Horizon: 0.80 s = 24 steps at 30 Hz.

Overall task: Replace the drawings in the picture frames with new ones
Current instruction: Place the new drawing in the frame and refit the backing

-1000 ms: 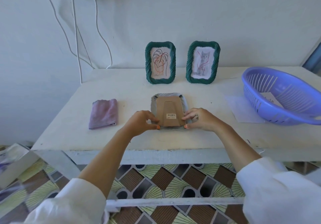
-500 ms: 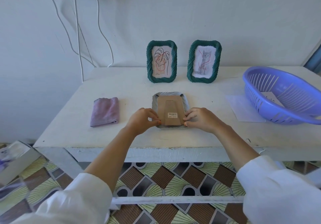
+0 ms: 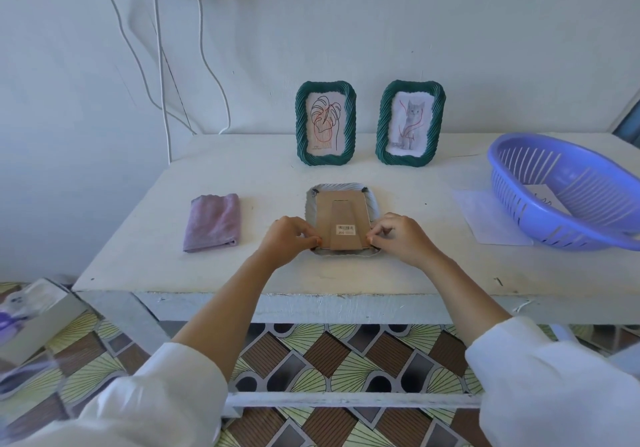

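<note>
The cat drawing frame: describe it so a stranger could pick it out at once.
On the white table, look along the back edge by the wall, where two green twisted-rim frames stand upright. The cat drawing frame is the right one, nearer the purple basket. Its neighbour, the leaf drawing frame, shows a leaf, not a grey cat.

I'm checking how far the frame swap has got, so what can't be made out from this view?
- Face-down frame, head view: its front lies on the table, so any drawing inside is hidden.
- Left hand and right hand: curled fingers cover the backing's near corners, so their grip there is unclear.
- Barcode label: print too small to read.
- Purple basket: cut off by the right edge; its paper is mostly hidden.
</note>
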Available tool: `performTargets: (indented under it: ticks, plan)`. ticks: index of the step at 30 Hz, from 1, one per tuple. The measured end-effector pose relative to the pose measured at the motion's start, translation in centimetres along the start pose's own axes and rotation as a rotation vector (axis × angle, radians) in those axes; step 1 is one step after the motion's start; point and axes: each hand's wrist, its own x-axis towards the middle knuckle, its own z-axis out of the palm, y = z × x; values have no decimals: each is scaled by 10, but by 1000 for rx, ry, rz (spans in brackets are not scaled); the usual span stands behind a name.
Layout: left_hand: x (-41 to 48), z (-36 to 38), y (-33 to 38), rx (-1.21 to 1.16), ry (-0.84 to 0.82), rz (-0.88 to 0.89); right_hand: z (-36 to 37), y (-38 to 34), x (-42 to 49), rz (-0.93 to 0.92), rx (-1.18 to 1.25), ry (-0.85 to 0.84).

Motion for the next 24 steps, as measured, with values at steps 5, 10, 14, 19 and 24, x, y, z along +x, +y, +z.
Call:
performTargets:
  ticks: [5, 10, 14, 19, 24]
  plan:
    - [4, 6, 0, -85, 157, -83, -10, 8, 8, 170, 29, 178]
    - [15, 10, 1, -119, 155, -213, -3, 4, 17, 225, 24, 135]
    - [24, 6, -3, -95, 120, -207, 2, 4, 24, 257, 54, 169]
    - [38, 2, 1, -229, 97, -211, -13, -8, 32, 234, 208, 340]
    - [52, -5, 32, -207, 51, -113, -55, -58, 38, 32, -6, 449]
